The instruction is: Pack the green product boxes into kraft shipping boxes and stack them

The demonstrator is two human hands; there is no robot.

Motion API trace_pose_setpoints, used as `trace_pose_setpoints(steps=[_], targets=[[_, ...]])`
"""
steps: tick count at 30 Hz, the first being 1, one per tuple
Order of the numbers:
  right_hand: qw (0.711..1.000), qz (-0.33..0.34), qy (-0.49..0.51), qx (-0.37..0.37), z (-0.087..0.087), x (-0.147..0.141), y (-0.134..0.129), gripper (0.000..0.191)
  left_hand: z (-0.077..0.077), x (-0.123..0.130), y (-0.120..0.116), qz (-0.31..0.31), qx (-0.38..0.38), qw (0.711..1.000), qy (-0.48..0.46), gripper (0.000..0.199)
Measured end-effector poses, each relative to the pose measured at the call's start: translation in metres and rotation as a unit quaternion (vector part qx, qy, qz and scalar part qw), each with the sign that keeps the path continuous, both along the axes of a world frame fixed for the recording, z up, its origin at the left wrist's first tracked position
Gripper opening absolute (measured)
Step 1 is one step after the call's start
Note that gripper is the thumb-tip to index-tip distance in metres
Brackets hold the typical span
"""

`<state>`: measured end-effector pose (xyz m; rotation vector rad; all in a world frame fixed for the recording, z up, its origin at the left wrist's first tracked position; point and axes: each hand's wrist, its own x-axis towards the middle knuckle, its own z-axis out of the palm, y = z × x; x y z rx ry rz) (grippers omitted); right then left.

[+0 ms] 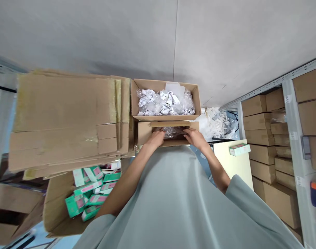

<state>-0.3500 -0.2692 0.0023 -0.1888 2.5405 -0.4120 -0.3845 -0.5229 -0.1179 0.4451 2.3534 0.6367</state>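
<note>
An open cardboard box [144,133] stands right in front of my body, with clear plastic wrap [172,131] inside it. My left hand [157,137] is at the left of the opening, its fingertips reaching over the wrap. On the right side, my right hand [195,137] reaches in with its fingers bent at the wrap. What the fingers of either hand grip, if anything, is hidden by the box and the hands. Just behind stands a second open box [165,118], filled with crumpled white paper [165,103] and clear plastic.
Flattened cardboard [59,107] is stacked at the left, above a carton [56,204] of green and pink boxes [89,188]. White scraps [216,122] lie at the right, near a cream surface [232,166] bearing a small green-and-white box [240,149]. Shelves [295,155] hold cartons.
</note>
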Motion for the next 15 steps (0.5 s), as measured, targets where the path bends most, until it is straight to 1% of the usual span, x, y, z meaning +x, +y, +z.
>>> trace_pose_setpoints(steps=[3,5,6,8,10,12,15], targets=[[0.997,-0.064,0.049,0.018,0.001,0.004,0.004,0.030,0.007,-0.009,0.005,-0.012,-0.007,1.000,-0.002,0.049],[0.990,-0.112,0.081,0.041,0.001,0.010,0.008,0.026,0.017,-0.004,-0.003,0.000,0.006,1.000,0.020,0.049],[0.985,-0.135,0.091,0.052,0.000,0.013,0.010,0.027,0.025,0.002,-0.011,0.018,0.016,0.999,0.037,0.049],[0.977,-0.180,0.091,0.073,-0.004,0.021,0.013,0.033,0.039,0.019,-0.029,0.076,0.030,0.994,0.075,0.048],[0.970,-0.215,0.068,0.089,-0.012,0.030,0.014,0.043,0.050,0.036,-0.045,0.135,0.010,0.985,0.108,0.045],[0.966,-0.238,0.028,0.098,-0.022,0.036,0.012,0.052,0.052,0.049,-0.054,0.167,-0.019,0.978,0.127,0.045],[0.961,-0.254,-0.036,0.100,-0.037,0.041,0.003,0.063,0.042,0.058,-0.053,0.193,-0.048,0.976,0.086,0.057]])
